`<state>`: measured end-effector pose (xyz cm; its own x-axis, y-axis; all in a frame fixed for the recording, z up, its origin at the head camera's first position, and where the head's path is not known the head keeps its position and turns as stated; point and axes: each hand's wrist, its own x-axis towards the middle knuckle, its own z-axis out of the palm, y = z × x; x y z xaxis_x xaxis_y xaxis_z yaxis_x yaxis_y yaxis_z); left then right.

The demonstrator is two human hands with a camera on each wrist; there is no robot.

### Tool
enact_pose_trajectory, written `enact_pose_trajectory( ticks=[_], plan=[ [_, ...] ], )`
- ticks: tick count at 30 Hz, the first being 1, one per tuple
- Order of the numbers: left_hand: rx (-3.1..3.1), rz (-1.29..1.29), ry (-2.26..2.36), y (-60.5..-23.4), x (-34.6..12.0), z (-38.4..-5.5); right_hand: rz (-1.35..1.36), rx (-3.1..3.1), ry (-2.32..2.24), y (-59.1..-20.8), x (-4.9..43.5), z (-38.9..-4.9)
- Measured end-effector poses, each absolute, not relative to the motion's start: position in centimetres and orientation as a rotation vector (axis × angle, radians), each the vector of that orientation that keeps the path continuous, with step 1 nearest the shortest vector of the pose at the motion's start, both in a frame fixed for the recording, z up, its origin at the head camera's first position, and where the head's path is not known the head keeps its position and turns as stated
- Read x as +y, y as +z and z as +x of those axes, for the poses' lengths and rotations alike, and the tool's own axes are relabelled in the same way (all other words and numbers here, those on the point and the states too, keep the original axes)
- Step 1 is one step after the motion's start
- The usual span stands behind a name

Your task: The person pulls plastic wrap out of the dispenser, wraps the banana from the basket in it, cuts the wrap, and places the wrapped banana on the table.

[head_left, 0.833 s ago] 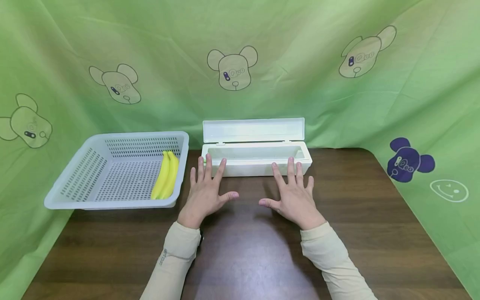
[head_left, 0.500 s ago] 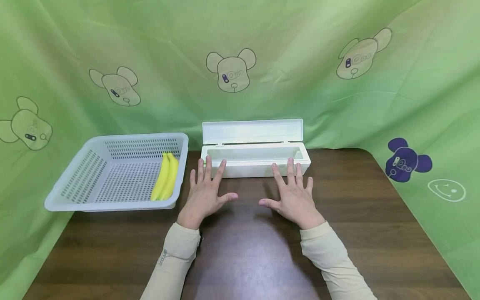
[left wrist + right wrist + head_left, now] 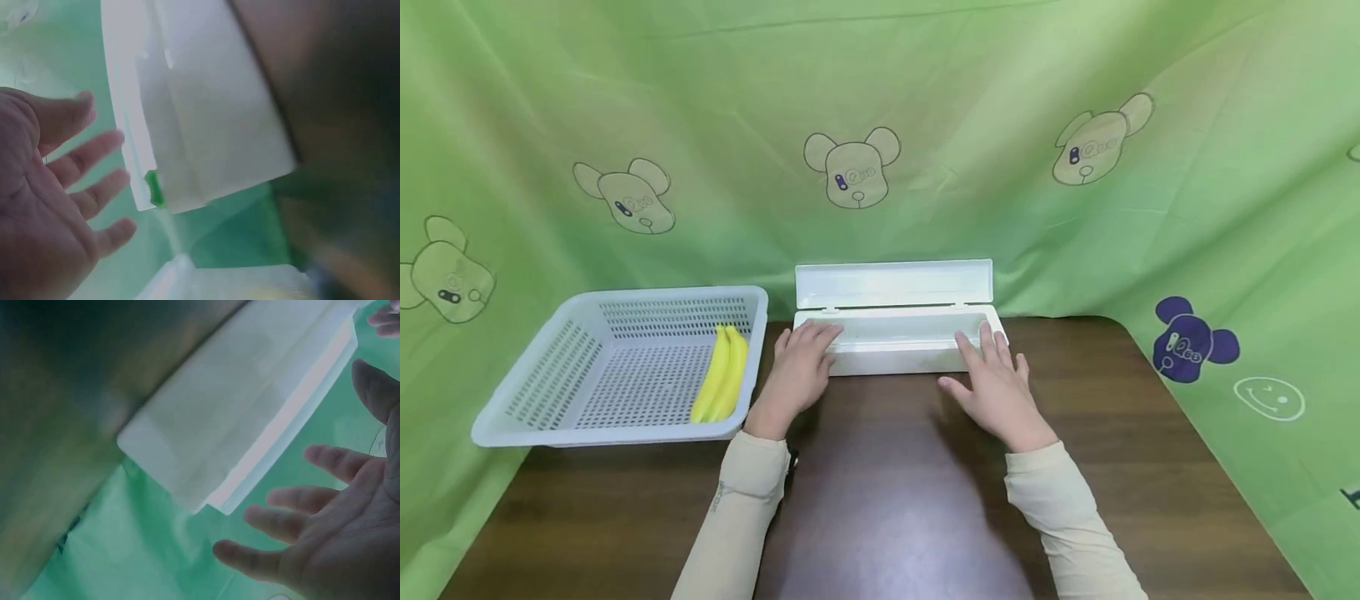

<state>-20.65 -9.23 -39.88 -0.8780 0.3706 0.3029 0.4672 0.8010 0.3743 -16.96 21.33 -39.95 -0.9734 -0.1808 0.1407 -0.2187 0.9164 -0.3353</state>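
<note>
A long white box [image 3: 898,360] stands at the back middle of the table, its hinged lid [image 3: 895,285] raised behind it. My left hand [image 3: 793,371] hovers by the box's left end, fingers bent slightly and holding nothing. In the left wrist view its relaxed fingers [image 3: 94,156] are apart from the box, which has a small green piece [image 3: 154,188] at its corner. My right hand [image 3: 998,387] is near the box's right end, palm down with fingers spread. Both the palm and loose fingers [image 3: 281,522] show bare in the right wrist view.
To the left, a pale grey perforated basket [image 3: 497,423] stands on the dark wooden table [image 3: 880,500]. Two yellow bananas [image 3: 721,375] lie along its right side. A green cloth [image 3: 962,167] with printed bear heads hangs behind and at both sides.
The head view has tilted up a little. My left hand has turned, its spread fingers drawing together and its thumb tucking in. My right hand has shifted slightly rightward along the box.
</note>
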Motion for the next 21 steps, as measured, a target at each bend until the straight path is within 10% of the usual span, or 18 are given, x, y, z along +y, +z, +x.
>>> enact_pose_trajectory(
  ticks=[21],
  plan=[
    [-2.968,-0.932,-0.315,-37.5,-7.2,-26.9,0.493,-3.019,0.423,-37.6,21.1,-20.5]
  ],
)
